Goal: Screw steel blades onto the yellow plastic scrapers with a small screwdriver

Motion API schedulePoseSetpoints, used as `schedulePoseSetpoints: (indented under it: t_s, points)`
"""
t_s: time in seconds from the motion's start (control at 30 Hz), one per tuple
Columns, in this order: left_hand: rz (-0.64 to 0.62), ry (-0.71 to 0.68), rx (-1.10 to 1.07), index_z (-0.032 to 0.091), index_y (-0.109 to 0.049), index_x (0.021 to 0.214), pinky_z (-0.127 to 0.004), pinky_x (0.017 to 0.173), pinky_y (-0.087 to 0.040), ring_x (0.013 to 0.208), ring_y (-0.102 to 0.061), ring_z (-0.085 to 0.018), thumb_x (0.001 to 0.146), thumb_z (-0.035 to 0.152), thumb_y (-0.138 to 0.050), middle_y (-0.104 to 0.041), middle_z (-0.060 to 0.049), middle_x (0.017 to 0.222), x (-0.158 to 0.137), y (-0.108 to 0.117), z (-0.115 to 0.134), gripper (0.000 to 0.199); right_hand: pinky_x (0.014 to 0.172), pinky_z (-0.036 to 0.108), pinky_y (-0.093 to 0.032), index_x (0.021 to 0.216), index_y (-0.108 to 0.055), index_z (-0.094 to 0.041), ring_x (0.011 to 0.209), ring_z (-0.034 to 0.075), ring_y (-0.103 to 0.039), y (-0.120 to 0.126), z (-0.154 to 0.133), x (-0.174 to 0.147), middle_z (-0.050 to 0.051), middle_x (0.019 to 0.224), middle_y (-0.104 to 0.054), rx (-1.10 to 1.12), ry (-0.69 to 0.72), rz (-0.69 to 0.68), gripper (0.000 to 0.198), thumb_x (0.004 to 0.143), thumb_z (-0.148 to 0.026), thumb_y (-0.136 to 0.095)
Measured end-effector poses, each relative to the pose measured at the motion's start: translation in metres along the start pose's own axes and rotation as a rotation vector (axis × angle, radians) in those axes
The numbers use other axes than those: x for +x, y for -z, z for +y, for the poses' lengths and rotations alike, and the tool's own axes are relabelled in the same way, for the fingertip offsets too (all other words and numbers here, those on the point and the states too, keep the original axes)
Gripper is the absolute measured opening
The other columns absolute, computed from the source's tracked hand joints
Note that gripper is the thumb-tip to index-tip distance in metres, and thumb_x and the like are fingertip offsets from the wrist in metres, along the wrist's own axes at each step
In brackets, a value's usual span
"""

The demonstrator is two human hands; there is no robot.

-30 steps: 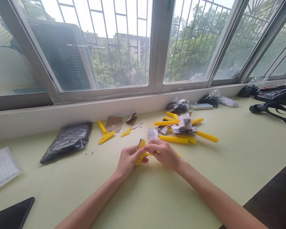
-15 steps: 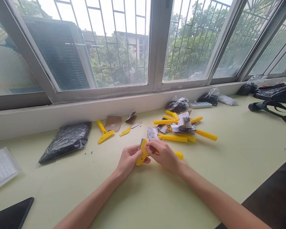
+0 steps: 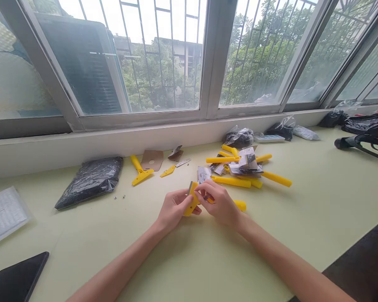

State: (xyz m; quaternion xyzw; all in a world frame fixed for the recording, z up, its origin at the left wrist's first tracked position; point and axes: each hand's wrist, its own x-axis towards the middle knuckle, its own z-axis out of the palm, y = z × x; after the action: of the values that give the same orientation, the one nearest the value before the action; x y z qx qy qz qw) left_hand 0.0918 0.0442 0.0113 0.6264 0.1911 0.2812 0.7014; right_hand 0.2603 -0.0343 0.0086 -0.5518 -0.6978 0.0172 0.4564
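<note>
My left hand [image 3: 176, 209] is closed around the head of a yellow scraper [image 3: 193, 204], thumb on its face. A strip of grey metal blade [image 3: 192, 187] shows along the head's upper left edge. My right hand [image 3: 219, 199] has thumb and forefinger pinched at the head's right side. Whatever lies between those fingertips is too small to make out. Something dark and reddish shows under its curled fingers. A yellow handle end [image 3: 240, 205] sticks out behind the right hand; its join to the head is hidden.
Several packaged yellow scrapers [image 3: 233, 181] lie piled beyond my right hand. Left of them are a loose scraper [image 3: 141, 176], a yellow plate [image 3: 168, 171], a blade [image 3: 183, 162] and small screws [image 3: 124, 196]. A black plastic bag [image 3: 91, 180] and a phone [image 3: 19, 277] lie further left.
The camera view has shifted slightly, so the table things sit a little further right. My right fingertips have moved slightly on the scraper head; both hands stay at it.
</note>
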Motion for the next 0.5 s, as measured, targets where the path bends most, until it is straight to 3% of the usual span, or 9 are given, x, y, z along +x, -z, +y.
schedulePoseSetpoints:
  t_s: [0.13,0.3,0.4,0.5]
  points:
    - [-0.004,0.004,0.009,0.015,-0.075,0.11,-0.041,0.077,-0.063,0.076,-0.076,-0.026,0.085,0.05,-0.072,-0.077,-0.012,0.097,0.0,0.001,0.0,0.043,0.062,0.028,-0.047,0.092,-0.064,-0.023,0.071,0.015,-0.055,0.001,-0.002,0.001,0.003,0.082,-0.058,0.058,-0.039,0.003,0.009,0.098,-0.027,-0.058]
    - [-0.026,-0.022,0.035,0.016,-0.074,0.115,-0.04,0.076,-0.063,0.076,-0.076,-0.025,0.089,0.047,-0.068,-0.076,-0.011,0.096,-0.001,0.001,0.0,0.041,0.058,0.027,-0.044,0.089,-0.064,-0.021,0.064,0.014,-0.05,0.006,-0.009,0.009,0.0,0.076,-0.058,0.205,-0.307,0.042,0.018,0.091,-0.039,-0.067]
    - [-0.034,-0.064,0.068,0.017,-0.074,0.117,-0.038,0.078,-0.062,0.076,-0.075,-0.023,0.092,0.045,-0.065,-0.075,-0.009,0.091,-0.003,-0.002,0.002,0.039,0.056,0.025,-0.044,0.103,-0.06,-0.021,0.063,0.012,-0.05,0.015,-0.013,0.013,-0.004,0.074,-0.056,0.338,-0.48,-0.008,0.033,0.084,-0.044,-0.074]
    - [-0.043,-0.091,0.079,0.018,-0.074,0.117,-0.038,0.082,-0.061,0.08,-0.074,-0.022,0.093,0.043,-0.064,-0.075,-0.009,0.099,-0.006,-0.005,0.005,0.036,0.057,0.024,-0.043,0.104,-0.062,-0.02,0.065,0.013,-0.05,0.022,-0.016,0.012,-0.003,0.075,-0.055,0.377,-0.494,-0.091,0.032,0.086,-0.044,-0.072]
